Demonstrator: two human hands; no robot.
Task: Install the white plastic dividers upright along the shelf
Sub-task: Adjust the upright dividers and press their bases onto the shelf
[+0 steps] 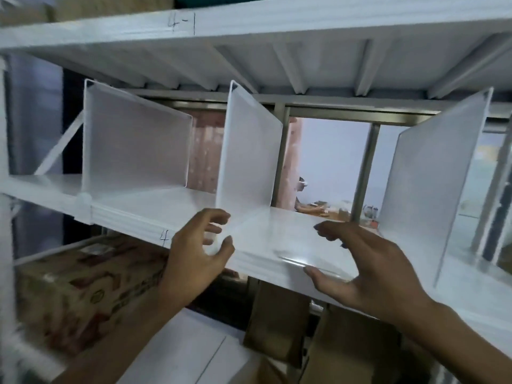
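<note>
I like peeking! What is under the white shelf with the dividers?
Under the white shelf sit a printed cardboard box and plain brown boxes. The shelf and hands cover their far parts.

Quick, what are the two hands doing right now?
Left hand: fingers curled at the base of the middle divider, apparently gripping it.
Right hand: open, fingers spread over the shelf's front edge, holding nothing.

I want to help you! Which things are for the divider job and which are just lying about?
For the job: left divider, middle divider, right divider, shelf, left hand, right hand.

Lying about: printed carton, brown boxes underneath.
</note>
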